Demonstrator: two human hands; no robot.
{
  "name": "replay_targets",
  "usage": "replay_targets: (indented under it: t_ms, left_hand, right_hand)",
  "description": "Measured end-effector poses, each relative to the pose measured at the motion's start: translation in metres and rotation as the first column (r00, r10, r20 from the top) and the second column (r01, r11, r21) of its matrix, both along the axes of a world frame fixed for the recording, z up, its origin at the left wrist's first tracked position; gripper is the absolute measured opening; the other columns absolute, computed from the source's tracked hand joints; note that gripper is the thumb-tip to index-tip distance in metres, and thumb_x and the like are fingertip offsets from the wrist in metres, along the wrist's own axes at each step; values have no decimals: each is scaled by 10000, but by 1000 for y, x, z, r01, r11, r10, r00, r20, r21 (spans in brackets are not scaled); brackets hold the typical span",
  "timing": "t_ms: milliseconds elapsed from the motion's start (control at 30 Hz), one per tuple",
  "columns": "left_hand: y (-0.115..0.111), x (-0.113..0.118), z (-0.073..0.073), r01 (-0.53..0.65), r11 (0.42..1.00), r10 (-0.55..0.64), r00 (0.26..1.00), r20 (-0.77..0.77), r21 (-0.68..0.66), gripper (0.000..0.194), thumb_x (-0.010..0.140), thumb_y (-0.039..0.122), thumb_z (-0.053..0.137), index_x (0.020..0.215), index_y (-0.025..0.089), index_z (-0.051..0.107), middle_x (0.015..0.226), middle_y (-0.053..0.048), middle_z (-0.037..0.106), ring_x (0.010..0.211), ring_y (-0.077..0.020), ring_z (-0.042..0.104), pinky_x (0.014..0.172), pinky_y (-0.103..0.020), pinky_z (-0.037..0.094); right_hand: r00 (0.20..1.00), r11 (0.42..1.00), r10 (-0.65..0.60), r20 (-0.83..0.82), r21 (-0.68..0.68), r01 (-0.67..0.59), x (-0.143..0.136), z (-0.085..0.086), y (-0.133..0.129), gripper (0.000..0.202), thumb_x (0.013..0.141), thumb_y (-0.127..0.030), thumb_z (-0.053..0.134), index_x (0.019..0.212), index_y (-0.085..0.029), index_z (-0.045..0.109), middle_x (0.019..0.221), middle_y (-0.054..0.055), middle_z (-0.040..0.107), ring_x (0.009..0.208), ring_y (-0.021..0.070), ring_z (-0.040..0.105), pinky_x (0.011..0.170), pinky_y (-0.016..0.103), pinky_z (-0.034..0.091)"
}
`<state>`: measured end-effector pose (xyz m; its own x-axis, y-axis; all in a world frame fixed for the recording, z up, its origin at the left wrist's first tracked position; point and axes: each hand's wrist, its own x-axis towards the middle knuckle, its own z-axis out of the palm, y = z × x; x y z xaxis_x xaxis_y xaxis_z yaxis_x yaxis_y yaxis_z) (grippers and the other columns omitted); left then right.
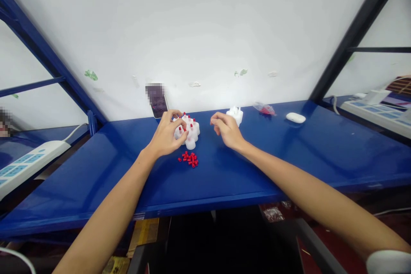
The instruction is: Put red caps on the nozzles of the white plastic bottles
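Observation:
On the blue table, several white bottles with red caps stand in a tight cluster left of centre. My left hand is at the cluster's left side, fingers curved and apart, its fingertips by the nearest caps; whether it grips one cannot be made out. Just in front of the bottles lies a small pile of loose red caps. To the right, my right hand hovers with bent fingers drawn together, and what they hold, if anything, is too small to tell. Behind it stand more white bottles, without red caps.
A phone leans on the white wall. Toward the back right lie a plastic bag of red pieces and a white oval case. Power strips are at the far left and far right. The blue table's front edge is close.

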<state>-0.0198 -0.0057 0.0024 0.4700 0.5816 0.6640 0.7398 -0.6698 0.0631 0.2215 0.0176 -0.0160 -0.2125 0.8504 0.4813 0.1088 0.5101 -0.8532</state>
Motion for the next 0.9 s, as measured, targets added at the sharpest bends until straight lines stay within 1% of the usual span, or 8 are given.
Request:
replay_targets:
  t_ms: [133, 233, 367, 433, 533, 600, 700, 900]
  left_hand:
    - [0, 3, -1, -17, 999, 16, 999, -34, -36, 114, 881, 277, 608, 851, 179, 657, 1201, -108, 518, 1105, -268, 502, 994, -464, 440]
    - [-1, 4, -1, -22, 998, 19, 999, -44, -56, 140, 895, 296, 602, 861, 182, 675, 1215, -109, 519, 1134, -276, 500, 1003, -469, 437]
    - [-2, 4, -2, -35, 997, 32, 999, -38, -67, 185, 914, 333, 592, 960, 179, 684, 1218, -117, 521, 1142, -281, 501, 1014, -478, 436]
    - [-2, 4, -2, -41, 997, 39, 999, -23, -64, 208, 931, 345, 573, 994, 179, 681, 1214, -116, 525, 1131, -276, 506, 1012, -477, 436]
    - [-2, 5, -1, -38, 998, 39, 999, 1, -51, 218, 949, 349, 549, 993, 182, 682, 1191, -109, 533, 1101, -262, 514, 1000, -465, 437]
    - [-3, 5, -1, -36, 998, 37, 999, 15, -44, 216, 955, 340, 537, 986, 181, 681, 1177, -107, 536, 1095, -258, 519, 996, -457, 436]
    - [-3, 5, -1, -29, 999, 30, 999, 27, -28, 207, 960, 321, 524, 971, 181, 675, 1168, -106, 540, 1106, -257, 524, 995, -445, 434]
    - [-1, 5, -2, -7, 999, 5, 999, 50, 37, 174, 956, 283, 527, 941, 181, 667, 1113, -99, 552, 1062, -242, 545, 958, -429, 451]
  right_hand:
    - [977, 989, -134, -166, 35, 141, 12, 10, 10, 202, 808, -310, 525, 645, -198, 568, 413, -48, 448, 399, 130, 436, 468, 276, 330]
    - [916, 946, -267, -299, 102, 309, 31, 15, 24, 194, 782, -265, 497, 610, -206, 564, 418, -41, 447, 413, 139, 451, 472, 280, 327]
    - [840, 858, -412, -355, 159, 488, 58, 16, 49, 215, 747, -204, 452, 571, -201, 576, 591, 13, 582, 621, 159, 552, 641, 299, 422]
    - [801, 827, -487, -349, 111, 551, 67, 13, 61, 218, 736, -178, 428, 560, -205, 554, 633, 19, 596, 678, 167, 564, 700, 310, 436]
    - [824, 854, -472, -313, 67, 515, 72, 5, 72, 159, 734, -152, 417, 650, -211, 538, 659, 5, 596, 698, 171, 577, 730, 317, 446]
    - [867, 893, -392, -308, 101, 439, 71, 0, 76, 116, 743, -148, 441, 781, -220, 524, 714, -9, 615, 752, 173, 611, 764, 319, 458]
    - [922, 925, -302, -242, 159, 345, 68, -6, 77, 186, 772, -165, 489, 941, -241, 469, 795, -15, 648, 795, 178, 631, 758, 320, 459]
    - [950, 936, -307, -49, 167, 311, 69, -17, 78, 242, 765, -158, 484, 994, -236, 480, 872, 24, 698, 776, 196, 629, 679, 318, 433]
